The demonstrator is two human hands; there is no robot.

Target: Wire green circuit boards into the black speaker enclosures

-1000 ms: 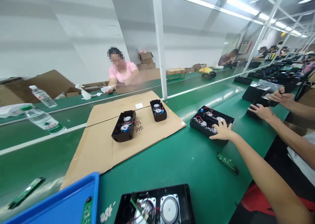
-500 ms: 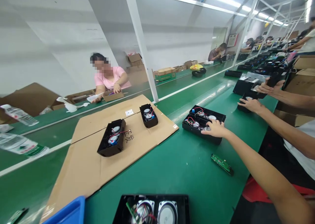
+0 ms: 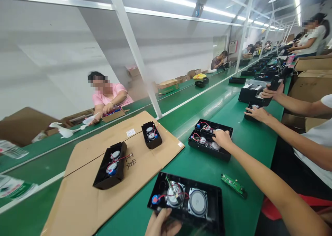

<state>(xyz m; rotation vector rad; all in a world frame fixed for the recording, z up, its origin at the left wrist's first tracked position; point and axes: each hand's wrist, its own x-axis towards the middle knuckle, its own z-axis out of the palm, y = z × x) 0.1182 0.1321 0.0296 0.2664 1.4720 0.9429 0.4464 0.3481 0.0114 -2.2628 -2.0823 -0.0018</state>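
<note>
Box [image 3: 214, 201], open at lower centre of the frame, shows two round speakers [image 3: 198, 202] and red wires. The left hand [image 3: 162, 224] grasps its near left edge. Right of centre, the right hand [image 3: 223, 138] has bent fingers at the adjoining walls of two smaller boxes [image 3: 207, 152]; whether its grip is closed on either, I cannot tell. Just below them, a circuit board [image 3: 234, 186] lies on the green worktop [image 3: 181, 167]. Left of centre, two more boxes [image 3: 110, 172] stand apart on cardboard [image 3: 80, 198]. At right, a co-worker's hands [image 3: 259, 113] hold black parts.
</note>
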